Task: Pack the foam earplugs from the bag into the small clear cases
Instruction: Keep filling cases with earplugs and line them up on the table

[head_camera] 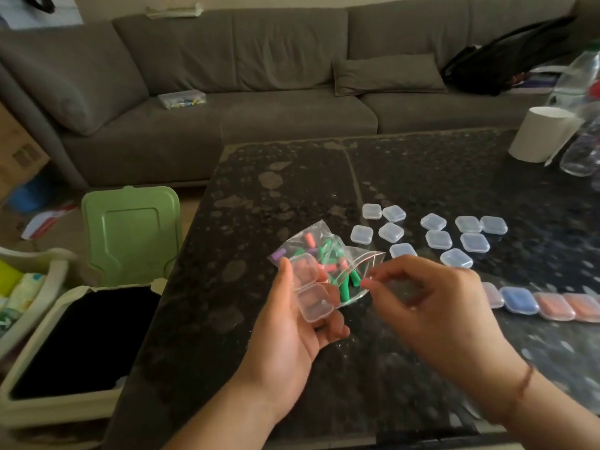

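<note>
So the bag [328, 264] of foam earplugs is a thin clear zip pouch, basically weightless and floppy, so it'll crumple wherever you pinch it; best bet is holding it near the red zip edge so the mouth stays open. The earplugs [344, 289] inside (green, pink, a purple one) are squishy and light, easy to pinch by the middle but they'll probably bounce off if dropped. Left hand [292, 323], lower centre of the frame, is palm up and cradling an open clear case [310, 289], hinged flat, with the bag lying behind it across the fingers; the thumb lies along the case's left edge. That case is rigid but slick, so I'd guess it could slide. Right hand [428, 303], just right of the bag, has thumb and forefinger pinched on one pink earplug [368, 283] right at the bag's mouth. Empty closed cases [438, 238] sit scattered on the dark table [292, 177] above the hands, and filled cases [548, 305] line up at the right edge.
</note>
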Demonstrator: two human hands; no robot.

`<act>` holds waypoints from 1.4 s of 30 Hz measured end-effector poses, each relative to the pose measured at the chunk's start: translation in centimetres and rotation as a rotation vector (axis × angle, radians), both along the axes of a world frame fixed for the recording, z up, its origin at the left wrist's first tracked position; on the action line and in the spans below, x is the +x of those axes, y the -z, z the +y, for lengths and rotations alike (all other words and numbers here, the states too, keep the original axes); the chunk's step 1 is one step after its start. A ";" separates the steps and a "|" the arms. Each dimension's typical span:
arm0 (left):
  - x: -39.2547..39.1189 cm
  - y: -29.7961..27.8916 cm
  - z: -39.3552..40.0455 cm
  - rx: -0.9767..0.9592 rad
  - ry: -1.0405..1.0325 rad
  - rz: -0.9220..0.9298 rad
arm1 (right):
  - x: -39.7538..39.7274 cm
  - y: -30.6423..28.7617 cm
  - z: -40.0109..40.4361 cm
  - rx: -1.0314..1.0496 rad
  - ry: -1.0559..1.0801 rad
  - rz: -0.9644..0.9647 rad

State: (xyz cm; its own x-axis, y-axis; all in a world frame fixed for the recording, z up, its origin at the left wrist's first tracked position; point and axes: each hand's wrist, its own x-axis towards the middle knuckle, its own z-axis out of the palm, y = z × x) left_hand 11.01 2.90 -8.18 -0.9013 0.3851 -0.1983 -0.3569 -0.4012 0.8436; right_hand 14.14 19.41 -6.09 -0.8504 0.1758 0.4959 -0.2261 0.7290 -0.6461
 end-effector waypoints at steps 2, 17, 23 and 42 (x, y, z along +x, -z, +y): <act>0.8 0.4 0.7 0.051 -0.001 0.024 | 0.7 -0.5 -0.7 -0.351 -0.157 -0.083; 2.4 1.0 2.0 -0.007 0.108 0.018 | 0.9 0.9 -1.7 0.430 -0.190 -0.024; 2.2 0.8 2.1 0.164 0.047 -0.024 | 0.9 1.3 -2.3 0.325 -0.137 0.111; -0.6 -0.6 0.1 0.297 -0.343 -0.249 | -5.0 2.4 -1.2 0.383 -0.028 -0.377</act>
State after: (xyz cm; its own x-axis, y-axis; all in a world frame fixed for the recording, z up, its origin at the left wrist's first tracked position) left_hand 10.38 3.03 -7.57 -0.9251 0.1480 -0.3497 -0.3382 -0.7399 0.5815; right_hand 9.12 18.20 -8.53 -0.9837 0.0168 0.1790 -0.0524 0.9256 -0.3749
